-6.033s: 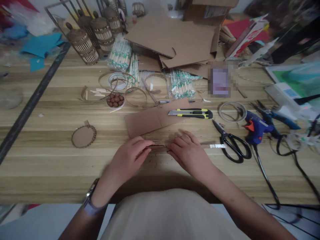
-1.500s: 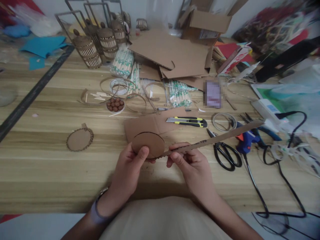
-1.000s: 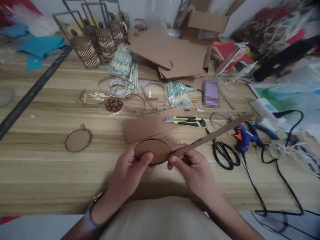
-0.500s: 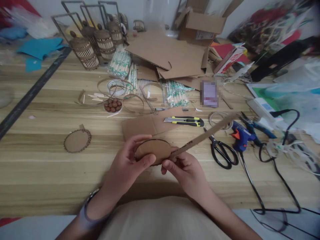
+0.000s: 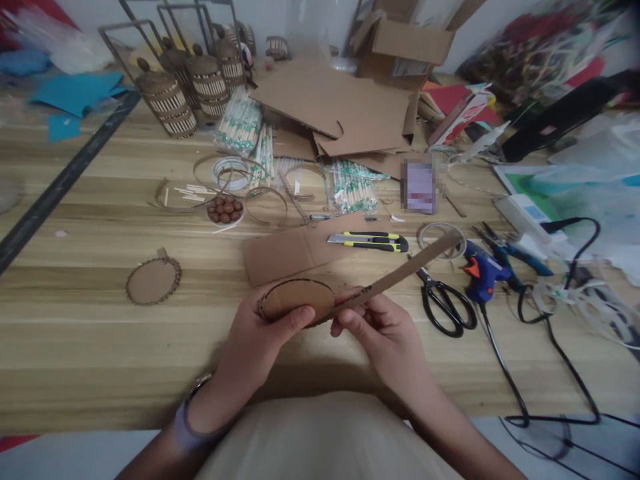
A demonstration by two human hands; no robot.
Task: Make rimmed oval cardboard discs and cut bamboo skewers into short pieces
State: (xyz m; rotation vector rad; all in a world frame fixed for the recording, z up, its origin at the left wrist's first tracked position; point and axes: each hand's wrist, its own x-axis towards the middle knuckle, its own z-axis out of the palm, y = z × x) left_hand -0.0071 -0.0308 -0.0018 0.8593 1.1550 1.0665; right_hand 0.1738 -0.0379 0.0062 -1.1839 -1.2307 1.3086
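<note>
My left hand [image 5: 263, 340] grips an oval cardboard disc [image 5: 295, 300] with a dark edge, its thumb lying across the disc's face. In my right hand [image 5: 383, 330] is a narrow cardboard strip [image 5: 400, 272], pinched near its lower end, where it meets the disc's right edge. The strip slants up to the right and has dark marks on it. Beyond the hands, a flat piece of cardboard [image 5: 277, 253] carries a yellow and black utility knife [image 5: 373, 241]. Another round cardboard disc [image 5: 153, 281] with a ridged rim lies at the left.
Black-handled scissors [image 5: 447, 307], a blue glue gun [image 5: 485, 273] and pliers [image 5: 520, 255] lie at the right, with cables. Farther back are a bowl of brown balls [image 5: 225, 210], bagged sticks [image 5: 239, 127], cardboard sheets [image 5: 330, 100] and lantern-like containers [image 5: 170, 107].
The disc and my left hand have shifted slightly left. My right hand has turned a little and moved slightly right, and the strip's far end is lower and farther left.
</note>
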